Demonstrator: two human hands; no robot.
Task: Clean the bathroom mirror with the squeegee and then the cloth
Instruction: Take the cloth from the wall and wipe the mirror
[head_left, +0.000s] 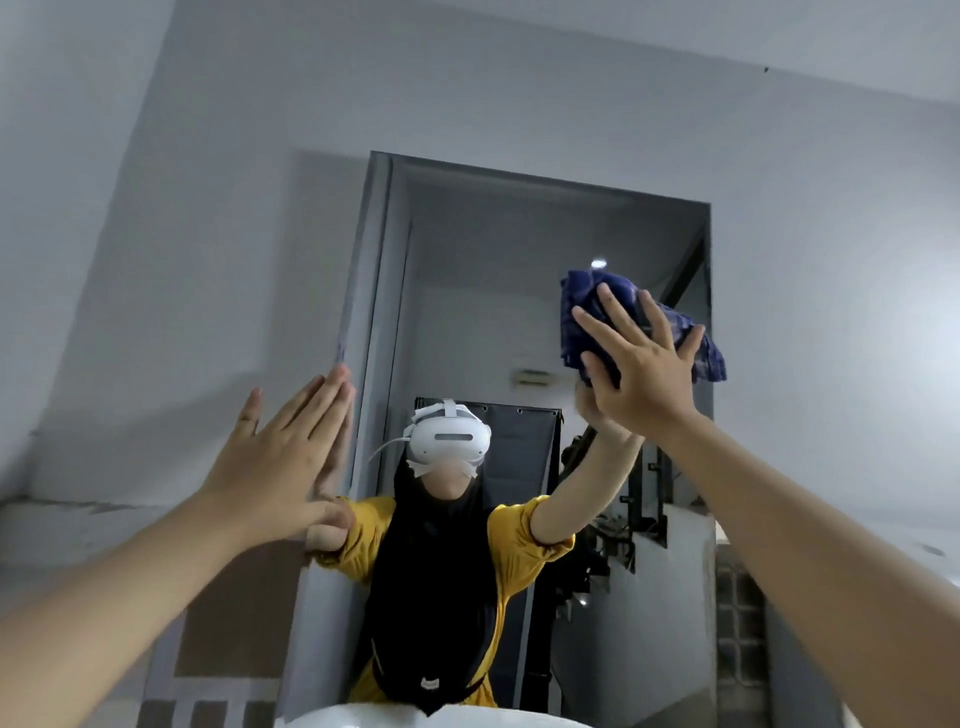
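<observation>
Glass of the tall rectangular mirror (519, 291) was smooth, its long axis upright, set in a plain pale wall (208, 208). The right hand (639, 358) pressed a crumpled dark blue cloth (587, 296) flat against the upper right of the glass, fingers (613, 306) straight and spread. The left hand (280, 447) lay flat at the mirror's left edge, fingers together, holding nothing. A white curved basin rim (363, 717) showed below.
</observation>
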